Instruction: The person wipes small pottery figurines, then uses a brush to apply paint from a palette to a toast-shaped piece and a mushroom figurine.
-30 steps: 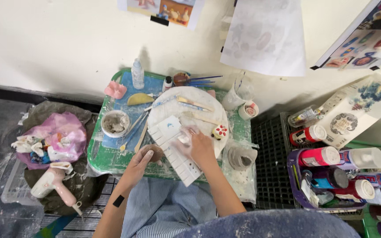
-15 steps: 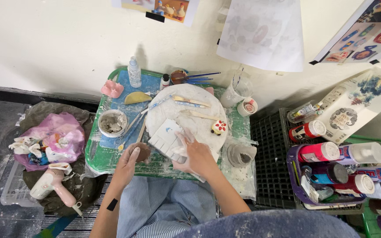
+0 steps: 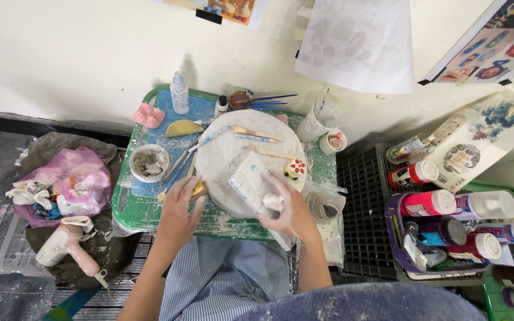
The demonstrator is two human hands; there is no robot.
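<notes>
Right grip [image 3: 285, 209] around white lump [image 3: 273, 202]

Left hand [image 3: 179, 208] rests near the front edge of the green tray table [image 3: 135, 211], fingers over a small yellow sponge [image 3: 198, 189]; right hand [image 3: 285, 209] grips a white lump [image 3: 273, 202] against a white rectangular slab [image 3: 250, 179] on the round plaster bat [image 3: 233, 148]; clay-smeared bowl [image 3: 149, 161] near the left edge.

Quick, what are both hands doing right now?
Left hand: laid over a yellow sponge; grip cannot be told.
Right hand: closed on a white lump beside the white slab.
</notes>
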